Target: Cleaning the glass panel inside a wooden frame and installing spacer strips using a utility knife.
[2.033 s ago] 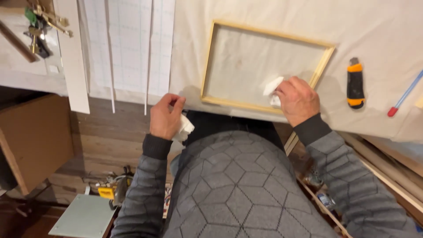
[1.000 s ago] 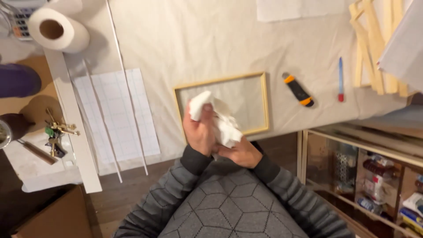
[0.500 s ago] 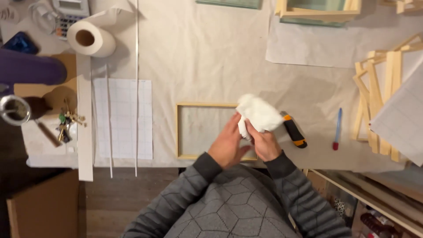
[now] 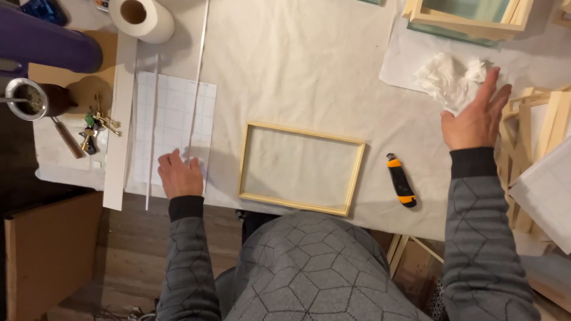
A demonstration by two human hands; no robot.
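Cut off by the far edge: paper towel roll at far left and stacked wooden frames at far right. Cropped at the right edge: gridded sheet and loose wooden strips. Too small to tell apart: keys at left; partly hidden under the right hand, near edge of crumpled tissue.

I saw a worktable covered in off-white cloth, filling most of the view. Dark wood plank floor showed below its near edge. A brown cardboard box stood on the floor at lower left (its top was closed). Open shelving sat under the table's right end. Lighting was warm and even.
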